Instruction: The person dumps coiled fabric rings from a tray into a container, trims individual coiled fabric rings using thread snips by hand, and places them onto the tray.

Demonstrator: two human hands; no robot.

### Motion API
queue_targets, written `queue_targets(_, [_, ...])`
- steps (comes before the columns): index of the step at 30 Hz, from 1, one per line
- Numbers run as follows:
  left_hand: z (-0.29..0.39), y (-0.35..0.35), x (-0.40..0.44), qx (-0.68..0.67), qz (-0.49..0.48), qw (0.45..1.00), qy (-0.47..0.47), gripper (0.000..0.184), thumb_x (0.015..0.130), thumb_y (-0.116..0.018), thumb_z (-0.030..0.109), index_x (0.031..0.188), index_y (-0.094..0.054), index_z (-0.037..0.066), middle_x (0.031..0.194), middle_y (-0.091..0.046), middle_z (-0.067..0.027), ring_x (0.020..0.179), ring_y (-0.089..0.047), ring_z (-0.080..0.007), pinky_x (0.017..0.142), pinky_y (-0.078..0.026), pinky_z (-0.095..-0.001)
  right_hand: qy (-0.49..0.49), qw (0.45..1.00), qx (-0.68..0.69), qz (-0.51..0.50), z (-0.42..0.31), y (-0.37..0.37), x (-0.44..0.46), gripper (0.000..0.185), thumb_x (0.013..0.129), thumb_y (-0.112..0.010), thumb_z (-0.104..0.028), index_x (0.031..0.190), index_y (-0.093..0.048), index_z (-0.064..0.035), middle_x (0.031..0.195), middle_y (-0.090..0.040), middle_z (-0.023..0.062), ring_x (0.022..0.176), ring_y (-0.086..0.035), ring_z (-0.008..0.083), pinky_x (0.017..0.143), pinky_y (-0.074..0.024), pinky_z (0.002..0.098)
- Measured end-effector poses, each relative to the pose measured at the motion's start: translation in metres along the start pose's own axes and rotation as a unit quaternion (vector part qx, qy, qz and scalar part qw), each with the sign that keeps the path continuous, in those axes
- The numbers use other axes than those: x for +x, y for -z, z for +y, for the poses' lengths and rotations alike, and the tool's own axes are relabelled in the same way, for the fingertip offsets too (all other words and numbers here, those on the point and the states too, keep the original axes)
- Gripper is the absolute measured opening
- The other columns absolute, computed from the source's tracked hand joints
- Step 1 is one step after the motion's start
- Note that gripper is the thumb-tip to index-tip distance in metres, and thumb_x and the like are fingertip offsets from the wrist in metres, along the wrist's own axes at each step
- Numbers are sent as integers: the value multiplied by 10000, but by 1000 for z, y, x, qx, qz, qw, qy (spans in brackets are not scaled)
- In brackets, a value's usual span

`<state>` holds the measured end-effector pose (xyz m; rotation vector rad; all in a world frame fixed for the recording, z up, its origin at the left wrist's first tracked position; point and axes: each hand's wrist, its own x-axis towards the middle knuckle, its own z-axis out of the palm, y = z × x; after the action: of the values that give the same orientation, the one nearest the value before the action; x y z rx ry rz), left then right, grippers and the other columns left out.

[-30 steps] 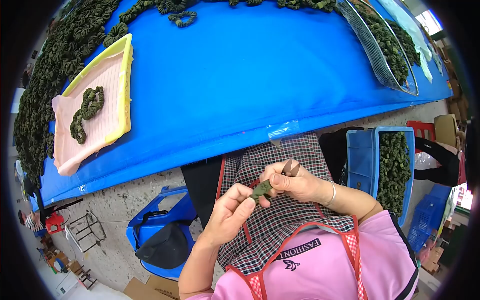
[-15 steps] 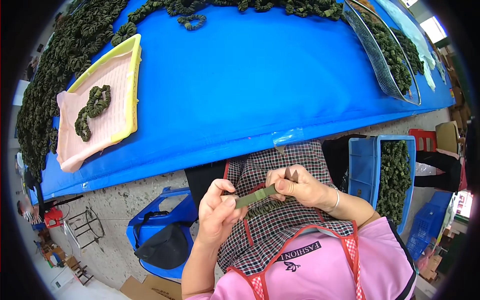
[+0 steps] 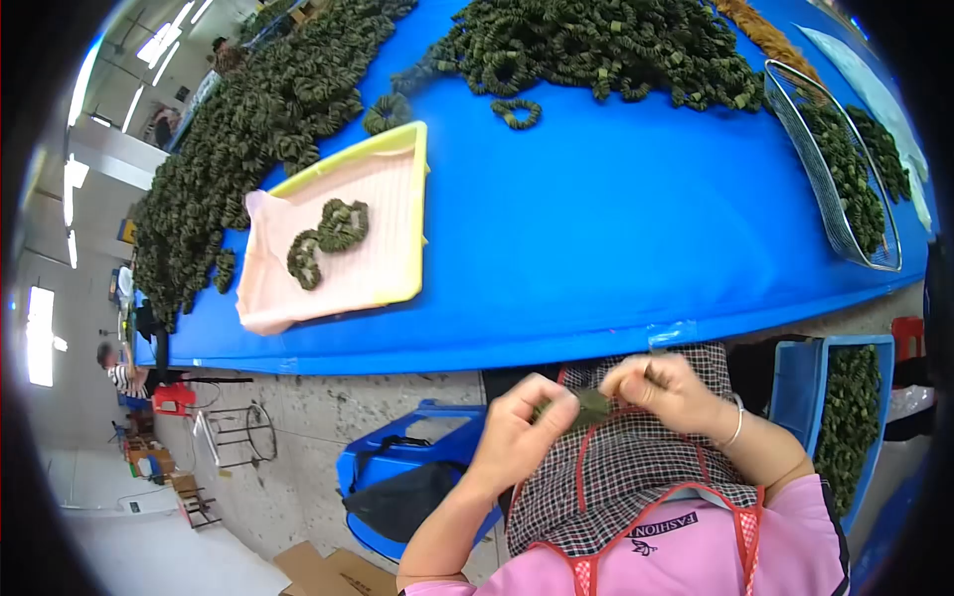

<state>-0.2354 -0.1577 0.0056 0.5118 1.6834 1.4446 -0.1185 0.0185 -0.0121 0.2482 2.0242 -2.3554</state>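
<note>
An olive-green scrunchie [image 3: 588, 407] is stretched between my two hands, over the checked apron in my lap. My left hand [image 3: 527, 432] pinches one side of it with thumb and fingers, hiding part of the cloth. My right hand [image 3: 676, 397], with a pale bangle on its wrist, is closed at the other side. A small dark piece [image 3: 656, 375] sticks out above the right fingers; its kind is unclear. The scrunchie is blurred.
On the blue table [image 3: 616, 238] stands a yellow-rimmed tray [image 3: 415, 228] holding scrunchies. Behind lie heaps of green scrunchies [image 3: 596, 50]. A wire basket [image 3: 830, 199] stands right, a blue crate [image 3: 805, 387] beside me, and a blue stool [image 3: 417, 457] on the left.
The view has swung left and up, so table and tray appear further right and lower. The flat green band between my hands now shows as a shorter, bunched piece; the hands are closer together.
</note>
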Motion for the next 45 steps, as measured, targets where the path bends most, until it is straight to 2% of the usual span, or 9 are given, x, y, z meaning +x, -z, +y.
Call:
queue_targets(2, [29, 18, 16, 199, 125, 951, -201, 99, 827, -572, 112, 807, -556, 16, 715, -532, -40, 662, -488, -118, 587, -407, -254, 55, 997, 49, 35, -6, 9, 12, 334, 922, -414, -292, 1050, -553, -17, 900, -603, 42, 702, -504, 80, 663, -428, 219])
queue_targets(5, [68, 64, 47, 365, 349, 821, -267, 111, 835, -538, 87, 855, -544, -22, 760, -549, -115, 653, -510, -208, 614, -417, -303, 142, 981, -21, 133, -19, 28, 20, 319, 917, -436, -238, 1155, -496, -34, 893, -607, 60, 658, -500, 83, 637, -438, 224])
queue_targets(8, [95, 101, 84, 529, 496, 624, -291, 352, 774, -606, 123, 1046, -474, -55, 1055, -515, -172, 1038, -440, -333, 890, -319, -415, 197, 913, -231, 274, -26, 53, 27, 281, 873, -487, -139, 1142, -509, -62, 839, -593, 68, 620, -512, 101, 587, -445, 248])
queue_targets(11, [105, 81, 121, 576, 442, 573, -381, 425, 737, -640, 139, 1075, -466, -50, 1101, -502, -178, 1102, -401, -346, 928, -280, -433, 162, 772, -448, 421, -17, 71, 39, 326, 767, -567, -8, 1081, -547, -94, 715, -550, 66, 581, -568, 166, 520, -454, 301])
queue_targets(15, [85, 37, 204, 543, 196, 700, -420, 354, 719, -630, 125, 1040, -524, 18, 1085, -537, -160, 1045, -474, -300, 882, -346, -420, 149, 691, -590, 389, 5, 78, 46, 148, 729, -620, -87, 869, -581, -63, 663, -523, 60, 530, -552, 194, 446, -413, 304])
queue_targets(25, [65, 10, 263, 473, 175, 827, -248, 318, 804, -564, 116, 1084, -467, 5, 898, -602, -118, 944, -531, -254, 844, -369, -396, 161, 703, -574, 387, 7, 83, 48, 146, 715, -637, -110, 829, -571, -45, 595, -503, 55, 503, -537, 194, 442, -400, 307])
queue_targets(28, [72, -1, 190, -11, 16, 994, -110, 295, 831, -569, 150, 1059, -447, 8, 844, -582, -98, 819, -568, -189, 758, -433, -326, 206, 720, -527, 403, 5, 83, 44, 201, 702, -659, -111, 875, -573, -56, 610, -501, 47, 474, -511, 188, 443, -400, 308])
queue_targets(35, [27, -16, 92, -197, -109, 974, 41, 236, 851, -562, 148, 965, -386, 40, 780, -591, -81, 722, -595, -160, 692, -473, -275, 158, 962, -161, 157, -18, 40, 34, 283, 724, -668, -126, 971, -551, -51, 785, -586, 94, 726, -580, 227, 642, -460, 302])
queue_targets(45, [-2, -39, 38, -89, 17, 991, -97, 232, 818, -559, 4, 1011, -431, -1, 924, -562, -100, 844, -560, -139, 761, -447, -241, 177, 950, -54, 252, 12, -3, 22, 222, 836, -586, -227, 863, -522, -16, 640, -544, 23, 577, -484, 72, 529, -391, 213])
